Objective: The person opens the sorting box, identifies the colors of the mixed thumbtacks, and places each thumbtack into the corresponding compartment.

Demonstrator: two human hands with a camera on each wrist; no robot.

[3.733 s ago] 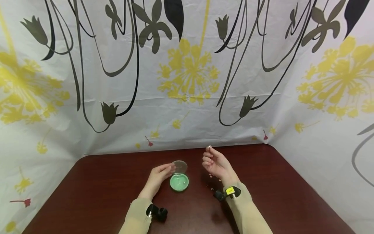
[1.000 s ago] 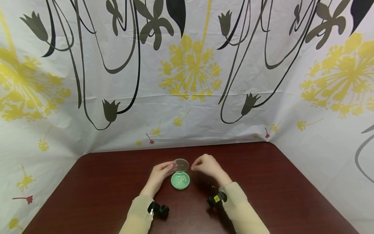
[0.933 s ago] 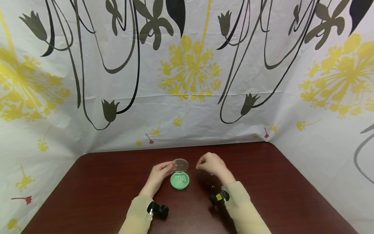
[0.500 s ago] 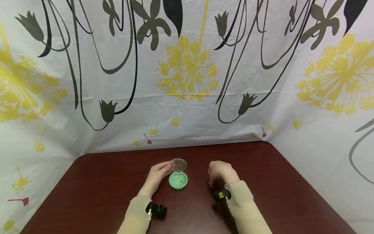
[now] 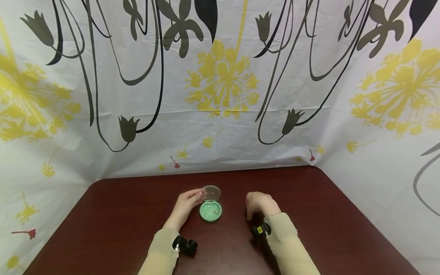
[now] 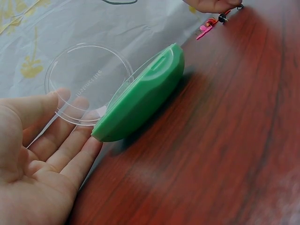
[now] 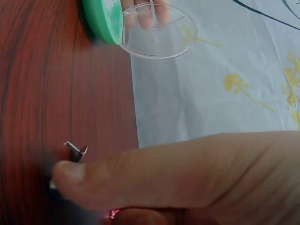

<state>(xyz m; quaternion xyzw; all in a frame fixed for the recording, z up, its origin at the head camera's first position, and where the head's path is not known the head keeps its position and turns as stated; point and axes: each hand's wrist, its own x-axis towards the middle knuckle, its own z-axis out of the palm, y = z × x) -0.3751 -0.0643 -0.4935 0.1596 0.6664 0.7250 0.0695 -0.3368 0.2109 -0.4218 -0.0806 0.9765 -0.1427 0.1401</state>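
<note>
A round green case (image 5: 211, 219) with a divided inside stands on the table, its clear round lid (image 6: 89, 61) raised. My left hand (image 5: 185, 206) pinches the lid's left edge, thumb on one side and fingers behind. To the right of the case, my right hand (image 5: 262, 203) reaches down to the tabletop with fingers bent. By its thumb tip in the right wrist view is a small shiny metal piece (image 7: 75, 151); I cannot tell whether the fingers grip it. A small pink item (image 6: 205, 30) and a black round piece (image 6: 222, 18) lie near that hand.
The dark red-brown table (image 5: 137, 221) has rounded far corners. A white sheet (image 5: 220, 145) with grey and yellow flower prints hangs behind it and at both sides. A small black camera (image 5: 187, 246) is strapped to the left sleeve, another (image 5: 259, 230) to the right.
My right hand, earlier raised with a small shiny thing at its fingertips, came beside the lid, then moved right and down to the small pieces on the table. My left hand keeps the lid.
</note>
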